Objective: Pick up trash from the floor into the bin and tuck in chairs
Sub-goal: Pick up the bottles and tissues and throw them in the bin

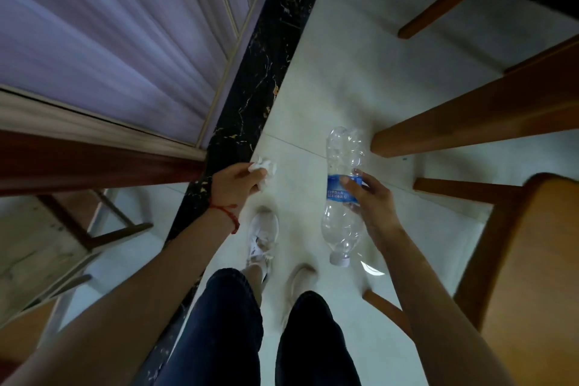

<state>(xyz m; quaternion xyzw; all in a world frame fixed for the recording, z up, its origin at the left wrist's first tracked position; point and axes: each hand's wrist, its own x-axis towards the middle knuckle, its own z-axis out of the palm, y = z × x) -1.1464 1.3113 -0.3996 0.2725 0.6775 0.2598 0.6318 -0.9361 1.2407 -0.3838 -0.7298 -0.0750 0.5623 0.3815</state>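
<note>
Landmark = plastic bottle [343, 194]: clear, thin-walled, dented and crumpled, blue label band at mid-body, white cap pointing toward the person. Held above the pale glossy floor tiles [313, 72], long axis running roughly away from the person.

Right hand [371, 202]: reaches in from the bottle's right, thumb over the label, fingers curled round the far side. Firm wrap grip at mid-body.

Left hand [239, 182]: left of the bottle, well apart from it. Fingers bunched on a wad of crumpled white tissue [264, 168], soft and irregular. Red string bracelet [227, 211] on that wrist.

Right of the bottle: wooden chair [470, 122], smooth brown legs, square-section leg foot just beside the bottle's base end.

Left of the bottle: black veined marble strip [250, 97].

Below the bottle: white sneakers [263, 238], dark jeans.
</note>
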